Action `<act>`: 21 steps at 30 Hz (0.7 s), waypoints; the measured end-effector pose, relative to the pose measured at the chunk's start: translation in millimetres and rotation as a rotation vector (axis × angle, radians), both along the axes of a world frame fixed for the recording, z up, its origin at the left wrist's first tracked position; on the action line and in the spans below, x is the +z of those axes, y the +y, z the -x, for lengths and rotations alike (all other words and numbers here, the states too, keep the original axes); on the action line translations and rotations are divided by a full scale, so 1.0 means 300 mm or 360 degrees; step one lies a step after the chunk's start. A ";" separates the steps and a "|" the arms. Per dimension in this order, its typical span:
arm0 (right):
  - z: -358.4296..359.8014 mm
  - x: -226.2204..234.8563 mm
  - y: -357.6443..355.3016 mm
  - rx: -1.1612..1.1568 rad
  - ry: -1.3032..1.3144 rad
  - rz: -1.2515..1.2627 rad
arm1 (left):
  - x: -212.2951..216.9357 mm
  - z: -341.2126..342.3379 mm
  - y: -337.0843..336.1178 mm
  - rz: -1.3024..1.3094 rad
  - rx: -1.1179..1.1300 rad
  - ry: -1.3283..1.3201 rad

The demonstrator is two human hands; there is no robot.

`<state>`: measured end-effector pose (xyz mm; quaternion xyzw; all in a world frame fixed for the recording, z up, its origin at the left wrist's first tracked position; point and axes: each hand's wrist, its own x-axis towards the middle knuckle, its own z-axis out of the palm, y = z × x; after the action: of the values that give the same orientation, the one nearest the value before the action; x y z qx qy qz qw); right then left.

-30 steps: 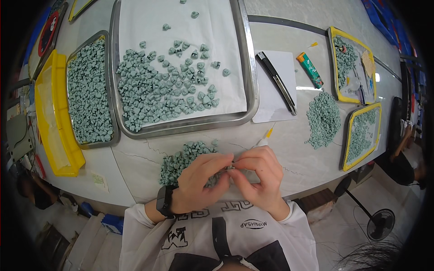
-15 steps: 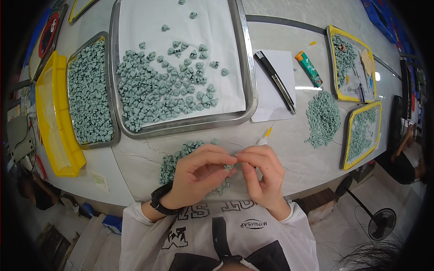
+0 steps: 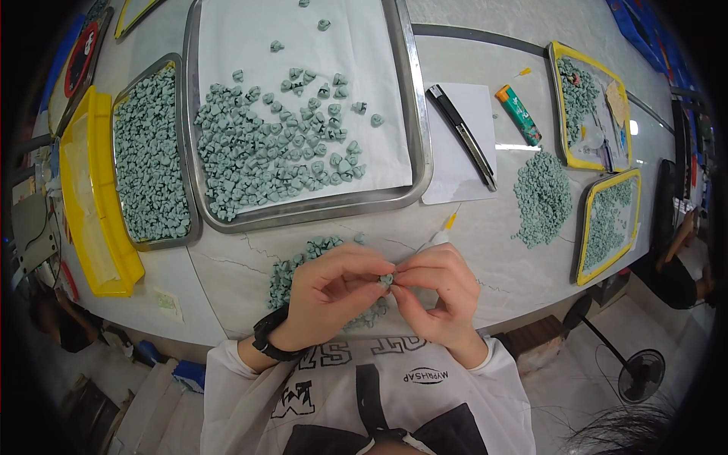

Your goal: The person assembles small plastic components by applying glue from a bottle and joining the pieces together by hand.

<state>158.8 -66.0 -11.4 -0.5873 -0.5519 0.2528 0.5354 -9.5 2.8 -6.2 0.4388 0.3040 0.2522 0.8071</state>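
Note:
My left hand [image 3: 337, 284] pinches a small grey-green piece [image 3: 387, 280] between thumb and fingertips, above the near edge of the table. From the other side, the thumb and forefinger of my right hand [image 3: 440, 292] close on the same piece. Its exact kind is too small to make out. Beneath and behind my hands lies a heap of similar grey-green pieces [image 3: 282, 284], partly hidden by my left hand. Just beyond my right hand is a white applicator with a yellow tip [image 3: 450, 222], its lower part hidden.
A metal tray [image 3: 303, 216] with white lining holds many rounded pieces. To its left stand a filled tray [image 3: 152, 163] and a yellow bin [image 3: 95, 189]. Rightward are a utility knife [image 3: 461, 136] on paper, an orange-green tube [image 3: 519, 115], a pile of tiny pieces [image 3: 542, 199] and yellow-rimmed trays [image 3: 581, 250].
My right thumb and forefinger have come in to meet the piece at my left fingertips. The piece now shows more clearly between both hands.

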 end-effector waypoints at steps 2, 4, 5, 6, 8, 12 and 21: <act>-0.002 0.003 0.000 0.0007 -0.0011 0.0006 | 0.002 -0.002 -0.001 -0.0028 0.0008 0.0021; -0.002 0.005 -0.002 0.0004 -0.0022 0.0025 | 0.003 -0.005 -0.003 -0.0106 0.0024 0.0021; -0.002 0.004 -0.003 0.0003 -0.0022 0.0025 | 0.007 -0.007 -0.002 -0.0106 0.0024 0.0021; -0.003 0.004 -0.003 0.0001 -0.0019 0.0022 | 0.013 -0.009 -0.002 -0.0104 0.0026 0.0052; -0.003 0.003 -0.003 -0.0003 -0.0016 0.0018 | 0.016 -0.011 -0.003 -0.0102 0.0027 0.0082; 0.001 0.005 -0.003 -0.0028 -0.0051 0.0008 | 0.016 -0.014 -0.006 -0.0141 0.0042 0.0100; 0.002 0.002 -0.007 -0.0024 -0.0104 0.0019 | 0.004 -0.011 -0.013 -0.0239 0.0048 0.0106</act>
<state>158.1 -68.2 -10.7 -0.6026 -0.5630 0.2326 0.5156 -6.2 -1.2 -5.0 0.5016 0.3175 0.2717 0.7575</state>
